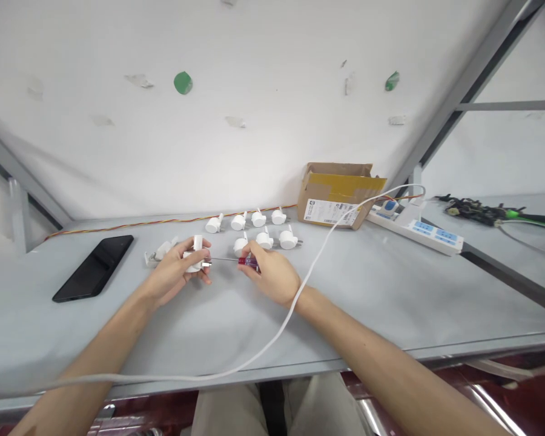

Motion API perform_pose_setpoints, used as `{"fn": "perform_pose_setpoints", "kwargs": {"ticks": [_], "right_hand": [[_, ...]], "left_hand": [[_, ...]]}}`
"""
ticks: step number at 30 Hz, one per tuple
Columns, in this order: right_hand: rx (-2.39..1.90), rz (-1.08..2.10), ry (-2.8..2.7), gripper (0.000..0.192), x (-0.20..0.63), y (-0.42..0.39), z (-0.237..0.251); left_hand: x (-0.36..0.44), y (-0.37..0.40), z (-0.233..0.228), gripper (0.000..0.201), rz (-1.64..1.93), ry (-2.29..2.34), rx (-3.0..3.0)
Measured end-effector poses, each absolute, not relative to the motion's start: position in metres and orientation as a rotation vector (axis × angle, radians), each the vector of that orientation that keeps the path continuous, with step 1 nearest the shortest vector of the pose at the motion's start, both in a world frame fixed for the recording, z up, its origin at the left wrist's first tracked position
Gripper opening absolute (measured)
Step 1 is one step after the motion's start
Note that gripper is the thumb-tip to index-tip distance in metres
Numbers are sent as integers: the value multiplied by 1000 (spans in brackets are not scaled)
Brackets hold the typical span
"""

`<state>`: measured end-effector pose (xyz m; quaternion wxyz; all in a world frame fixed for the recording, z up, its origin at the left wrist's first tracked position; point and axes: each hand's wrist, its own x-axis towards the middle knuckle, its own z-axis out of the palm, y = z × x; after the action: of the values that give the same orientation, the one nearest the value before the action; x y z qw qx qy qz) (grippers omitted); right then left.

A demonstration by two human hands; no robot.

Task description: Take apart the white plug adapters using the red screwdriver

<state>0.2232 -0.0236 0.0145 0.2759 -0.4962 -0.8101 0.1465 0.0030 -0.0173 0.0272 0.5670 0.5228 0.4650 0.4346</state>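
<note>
Between the fingers and thumb of my left hand (175,269) is a white plug adapter (198,244) with metal pins on its right side. My right hand (275,272) grips a screwdriver (247,261) by its red and purple handle. The thin shaft points left and its tip reaches the adapter; the exact contact is too small to make out. Behind my left hand lie white plastic parts (162,249), partly hidden by it. Several similar white plug adapters (288,239) stand in two rows just beyond my hands.
A black phone (93,268) lies at the left. An open cardboard box (340,191) and a white power strip (429,233) stand at the back right. A white cable (272,342) loops across the front and over my right wrist. Dark tools (476,212) lie far right.
</note>
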Motion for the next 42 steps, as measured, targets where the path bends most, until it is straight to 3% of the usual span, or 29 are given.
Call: {"fn": "perform_pose_setpoints", "kwargs": {"ticks": [14,26,36,42], "right_hand": [[-1474,343,-2091,13,224,-23,17],[-1635,301,-1997,17,228,-17,19],[-1682,278,-2016,22,229,-17,20],[-1651,306,-2028,20,229,-17,20]], "left_hand": [[1,-15,28,31,1090,1104,1221],[23,1,21,51,881,1739,1692],[20,31,30,51,562,2143,2099],[3,30,43,40,494,2058,2258]]}}
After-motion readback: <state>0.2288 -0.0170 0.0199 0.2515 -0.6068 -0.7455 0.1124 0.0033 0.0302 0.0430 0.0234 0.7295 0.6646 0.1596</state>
